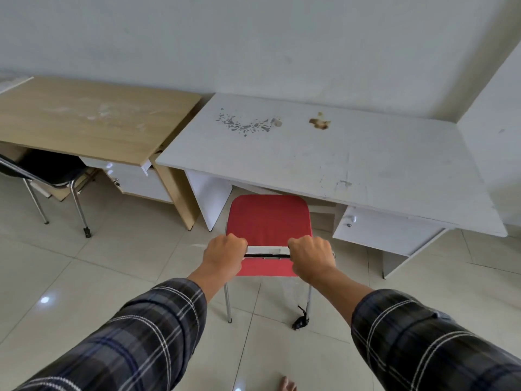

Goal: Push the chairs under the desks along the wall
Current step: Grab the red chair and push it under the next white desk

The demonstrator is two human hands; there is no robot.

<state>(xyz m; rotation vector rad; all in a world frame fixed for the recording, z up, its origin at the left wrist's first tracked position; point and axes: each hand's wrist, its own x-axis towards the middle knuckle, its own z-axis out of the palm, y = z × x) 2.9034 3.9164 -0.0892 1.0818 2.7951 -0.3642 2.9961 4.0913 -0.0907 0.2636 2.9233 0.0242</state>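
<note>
A red chair [267, 218] with chrome legs stands on the tiled floor in front of the white desk [352, 162], its seat's front edge just at the desk's knee space. My left hand [224, 256] and my right hand [310, 256] each grip the top of its backrest, left and right. A black chair [53, 167] sits partly under the wooden desk [93, 119] at the far left. Both desks stand side by side against the wall.
The white desk has a drawer unit [386, 232] on its right and a side panel [210, 198] on its left, framing the knee space. A black scrap [300, 323] hangs at the red chair's rear right leg. My bare toes [287, 385] show at the bottom.
</note>
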